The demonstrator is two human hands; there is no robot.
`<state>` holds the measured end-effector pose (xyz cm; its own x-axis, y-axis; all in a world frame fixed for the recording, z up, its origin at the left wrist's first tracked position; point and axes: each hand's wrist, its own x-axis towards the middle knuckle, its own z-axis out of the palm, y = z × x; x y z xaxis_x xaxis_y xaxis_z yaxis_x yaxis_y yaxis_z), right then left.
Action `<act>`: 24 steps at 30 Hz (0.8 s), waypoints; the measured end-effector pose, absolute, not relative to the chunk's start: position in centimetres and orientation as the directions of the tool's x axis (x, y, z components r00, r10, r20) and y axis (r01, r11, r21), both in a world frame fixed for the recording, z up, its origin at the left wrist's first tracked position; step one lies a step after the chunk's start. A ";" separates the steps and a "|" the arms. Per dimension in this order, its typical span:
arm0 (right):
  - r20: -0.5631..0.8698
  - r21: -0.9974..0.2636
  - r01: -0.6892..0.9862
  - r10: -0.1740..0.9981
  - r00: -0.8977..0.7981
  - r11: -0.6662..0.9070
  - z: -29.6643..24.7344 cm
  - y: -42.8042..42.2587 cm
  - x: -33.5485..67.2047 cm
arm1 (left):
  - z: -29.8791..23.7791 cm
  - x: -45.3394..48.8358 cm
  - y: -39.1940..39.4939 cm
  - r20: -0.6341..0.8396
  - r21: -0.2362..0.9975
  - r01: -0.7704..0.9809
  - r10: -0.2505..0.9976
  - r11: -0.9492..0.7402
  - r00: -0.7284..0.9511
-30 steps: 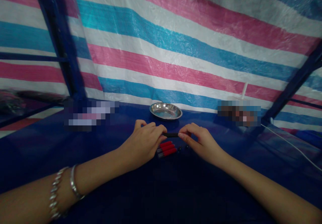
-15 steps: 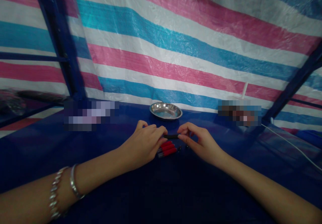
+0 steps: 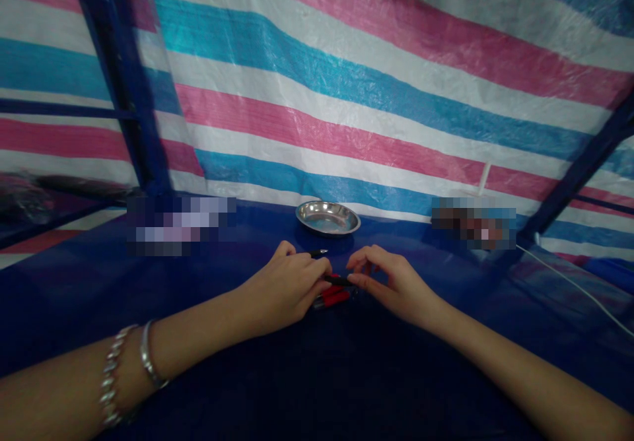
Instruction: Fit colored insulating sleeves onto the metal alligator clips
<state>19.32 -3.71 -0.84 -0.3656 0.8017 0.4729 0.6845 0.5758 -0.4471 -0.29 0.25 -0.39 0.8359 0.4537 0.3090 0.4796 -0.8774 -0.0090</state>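
A slim black pen (image 3: 339, 281) spans the gap between my hands, above the table. My left hand (image 3: 292, 286) has its fingers closed around the pen's left part, which they hide. The thumb and forefinger of my right hand (image 3: 384, 279) pinch its right end. Just below the pen lie red pens (image 3: 334, 297) with clear ends, partly covered by the left fingers and the held pen. Beyond my left fingertips, another black pen (image 3: 317, 253) shows its silver tip. Small dark bits by the red pens are too blurred to name.
A shiny oval metal dish (image 3: 327, 218) stands at the back of the blue table (image 3: 347, 381). Blurred-out items sit at back left and back right. A white cable (image 3: 569, 281) runs down the right side. Blue metal posts and a striped sheet (image 3: 347, 98) close off the far side.
The held black pen has come slightly down and nearer, over the red pens, with both hands still at its ends. The other black pen's silver tip now shows beyond my left hand.
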 end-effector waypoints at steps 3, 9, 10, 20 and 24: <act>0.448 -0.428 0.705 0.810 -0.379 0.566 -0.8 -3.8 19.3 | -0.3 -0.3 0.2 0.316 -0.023 0.488 0.456 -0.873 0.832; 0.410 -0.428 0.721 0.828 -0.383 0.545 -0.7 -3.9 19.3 | -0.4 -0.2 0.2 0.353 -0.042 0.525 0.480 -0.850 0.804; 0.416 -0.430 0.717 0.826 -0.381 0.548 -0.7 -3.8 19.3 | -0.4 -0.2 0.2 0.355 -0.042 0.529 0.482 -0.848 0.801; 0.505 -0.418 0.697 0.786 -0.355 0.583 -0.5 -3.9 19.4 | -0.1 -0.2 0.2 0.374 0.045 0.545 0.520 -0.837 0.768; 0.508 -0.470 0.668 0.795 -0.331 0.578 -0.6 -3.9 19.4 | -0.2 -0.1 0.3 0.386 0.073 0.538 0.521 -0.840 0.761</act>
